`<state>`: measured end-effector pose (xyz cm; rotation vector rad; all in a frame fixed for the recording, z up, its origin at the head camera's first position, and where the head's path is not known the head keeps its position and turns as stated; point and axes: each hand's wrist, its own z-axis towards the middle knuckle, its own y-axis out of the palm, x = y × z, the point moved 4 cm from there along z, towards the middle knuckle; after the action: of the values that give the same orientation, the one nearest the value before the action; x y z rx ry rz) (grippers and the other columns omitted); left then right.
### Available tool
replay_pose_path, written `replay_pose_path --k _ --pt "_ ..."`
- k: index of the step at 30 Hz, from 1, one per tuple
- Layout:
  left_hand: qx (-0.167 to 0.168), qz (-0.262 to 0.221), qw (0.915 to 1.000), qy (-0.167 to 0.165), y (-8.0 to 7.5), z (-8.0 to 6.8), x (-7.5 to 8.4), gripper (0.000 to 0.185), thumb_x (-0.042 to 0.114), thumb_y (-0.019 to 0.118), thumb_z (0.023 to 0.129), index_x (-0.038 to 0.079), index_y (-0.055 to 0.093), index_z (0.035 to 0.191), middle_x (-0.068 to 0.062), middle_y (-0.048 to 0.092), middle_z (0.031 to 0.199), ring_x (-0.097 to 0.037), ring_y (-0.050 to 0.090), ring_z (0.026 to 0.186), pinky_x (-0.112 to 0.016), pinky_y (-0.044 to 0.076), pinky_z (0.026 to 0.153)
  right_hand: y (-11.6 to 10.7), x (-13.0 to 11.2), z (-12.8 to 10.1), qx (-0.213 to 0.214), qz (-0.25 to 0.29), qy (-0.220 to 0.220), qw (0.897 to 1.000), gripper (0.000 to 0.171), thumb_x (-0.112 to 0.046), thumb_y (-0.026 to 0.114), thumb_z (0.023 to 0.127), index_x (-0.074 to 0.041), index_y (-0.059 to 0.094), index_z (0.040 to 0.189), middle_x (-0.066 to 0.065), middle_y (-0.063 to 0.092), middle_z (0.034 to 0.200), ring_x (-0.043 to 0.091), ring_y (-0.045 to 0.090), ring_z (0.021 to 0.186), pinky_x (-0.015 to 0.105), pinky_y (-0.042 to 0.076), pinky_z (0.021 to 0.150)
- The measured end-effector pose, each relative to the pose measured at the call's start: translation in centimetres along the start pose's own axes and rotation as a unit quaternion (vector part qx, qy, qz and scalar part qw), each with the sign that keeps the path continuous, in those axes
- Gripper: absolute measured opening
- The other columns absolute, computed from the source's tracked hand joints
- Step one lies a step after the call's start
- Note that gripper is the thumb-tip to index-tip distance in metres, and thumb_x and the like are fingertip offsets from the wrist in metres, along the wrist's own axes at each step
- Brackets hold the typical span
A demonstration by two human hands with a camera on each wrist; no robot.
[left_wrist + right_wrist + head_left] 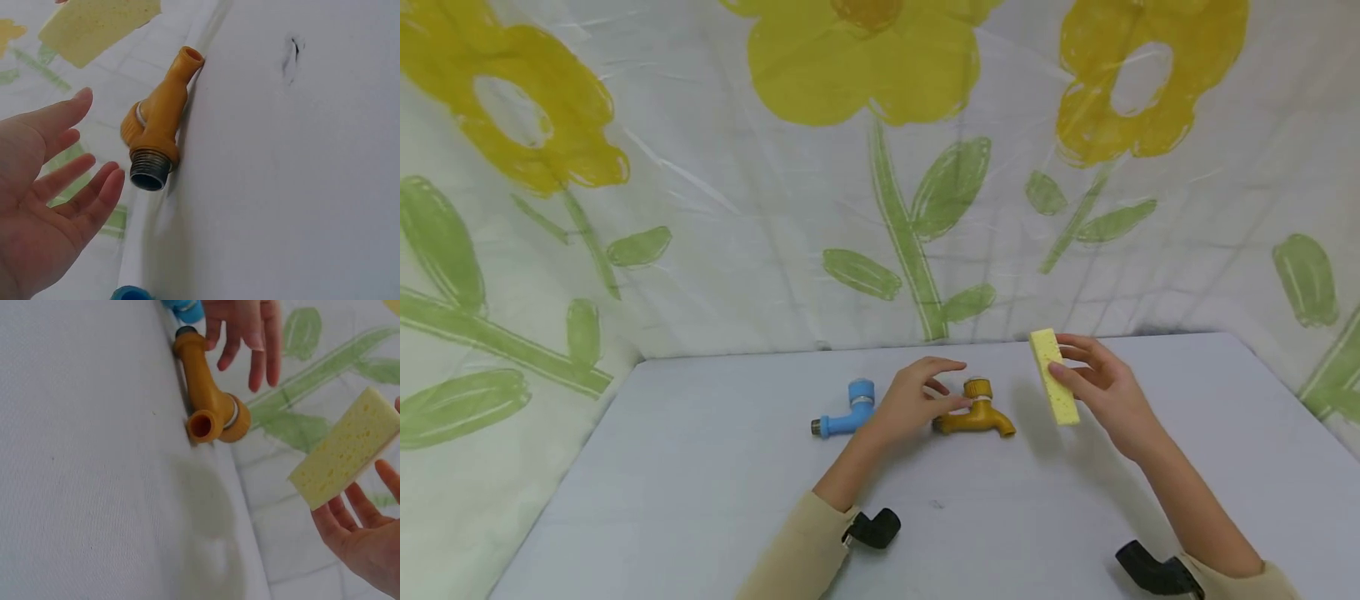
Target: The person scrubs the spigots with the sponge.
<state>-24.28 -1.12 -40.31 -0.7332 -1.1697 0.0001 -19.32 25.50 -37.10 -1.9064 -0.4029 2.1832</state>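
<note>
A yellow plastic tap [976, 412] lies on the white table [700, 467], its threaded metal end [149, 175] toward my left hand. My left hand [925, 392] hovers over that end with fingers spread and straight; the left wrist view shows a gap between the fingers [94, 187] and the tap [159, 119]. A blue tap [850, 408] lies just left of that hand. My right hand [1086, 375] holds a yellow sponge [1054, 377] upright above the table, right of the yellow tap, pinched between thumb and fingers. The right wrist view shows the sponge [347, 450] and the tap's spout [201, 424].
A cloth printed with yellow flowers and green leaves [880, 208] hangs behind and beside the table. The table's far edge runs just behind the taps. Black wrist mounts [874, 529] sit on both forearms near the front edge.
</note>
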Motion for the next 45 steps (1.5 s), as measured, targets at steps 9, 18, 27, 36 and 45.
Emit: replay_pose_path --k 9,18,27,36,45 --pt "0.058 -0.008 0.9982 -0.013 -4.3 -2.7 0.8 0.041 0.017 0.078 0.098 0.010 0.071 0.137 -0.008 0.069 0.139 -0.025 0.072 0.105 -0.033 0.062 0.087 1.6 -0.8 0.2 -0.019 -0.004 -0.011 1.000 0.051 -0.025 0.063 0.108 -0.007 0.048 0.154 0.021 0.049 0.152 0.001 0.063 0.108 0.015 0.055 0.088" --pt "0.131 0.012 0.9912 -0.018 -9.5 -6.3 0.2 0.038 0.010 0.078 0.096 0.005 0.072 0.133 -0.016 0.071 0.130 -0.029 0.072 0.105 -0.034 0.061 0.087 3.7 -2.3 1.0 -0.037 -0.001 -0.026 0.999 0.050 -0.022 0.064 0.108 -0.006 0.049 0.153 0.021 0.053 0.150 0.010 0.063 0.111 0.019 0.055 0.090" --pt "0.131 0.011 0.9892 -0.065 -11.6 -9.0 -2.6 0.041 0.008 0.080 0.094 0.001 0.070 0.133 -0.019 0.068 0.133 -0.039 0.069 0.112 -0.049 0.060 0.097 6.3 -3.3 2.2 -0.055 0.011 -0.050 0.997 0.048 -0.019 0.065 0.106 -0.008 0.053 0.152 0.020 0.057 0.147 0.031 0.064 0.114 0.025 0.057 0.090" --pt "0.071 -0.011 0.9914 -0.109 -10.6 -9.8 -4.7 0.038 0.011 0.078 0.096 -0.002 0.070 0.132 -0.021 0.068 0.135 -0.041 0.066 0.120 -0.054 0.057 0.103 8.0 -2.9 2.8 -0.063 0.030 -0.042 0.997 0.048 -0.019 0.066 0.106 -0.008 0.053 0.151 0.020 0.056 0.148 0.031 0.064 0.114 0.026 0.056 0.091" --pt "0.033 -0.006 0.9930 -0.113 -10.2 -10.0 -6.0 0.032 0.010 0.081 0.093 -0.002 0.076 0.122 -0.018 0.075 0.123 -0.036 0.067 0.120 -0.034 0.057 0.097 8.7 -2.3 2.9 -0.070 0.030 -0.029 0.997 0.049 -0.024 0.067 0.106 -0.011 0.054 0.151 0.018 0.056 0.148 0.033 0.063 0.116 0.028 0.056 0.091"
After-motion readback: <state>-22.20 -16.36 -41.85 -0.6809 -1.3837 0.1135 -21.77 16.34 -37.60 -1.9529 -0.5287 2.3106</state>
